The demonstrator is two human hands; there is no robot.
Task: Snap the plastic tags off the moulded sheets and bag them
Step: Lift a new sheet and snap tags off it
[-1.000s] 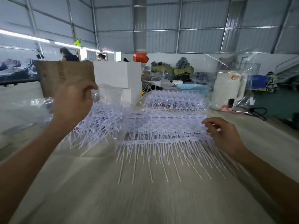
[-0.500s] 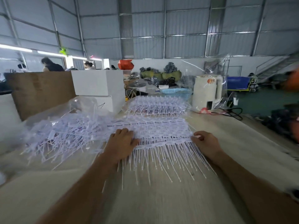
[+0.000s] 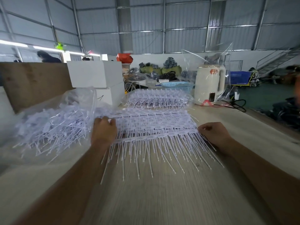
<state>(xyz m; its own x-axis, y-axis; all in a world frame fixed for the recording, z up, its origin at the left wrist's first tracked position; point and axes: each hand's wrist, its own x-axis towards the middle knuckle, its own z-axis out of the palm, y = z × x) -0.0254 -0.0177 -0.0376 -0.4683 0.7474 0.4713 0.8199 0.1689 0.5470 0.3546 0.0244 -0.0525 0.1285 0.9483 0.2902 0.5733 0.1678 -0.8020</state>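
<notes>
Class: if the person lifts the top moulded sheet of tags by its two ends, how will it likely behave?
Probably light and bendy: the top moulded sheet is thin lattice, so it may sag between the left hand and right hand. Its long thin tails could snag the sheets beneath.

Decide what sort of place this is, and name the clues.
Probably a small factory or warehouse workshop: corrugated metal walls, moulded tag sheets stacked on the worktable, and a clear bag of loose tags.

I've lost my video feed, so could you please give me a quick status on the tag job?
Left hand and right hand grip the sheet stack ends. Loose tags in bag, left. Nothing in the way.
</notes>
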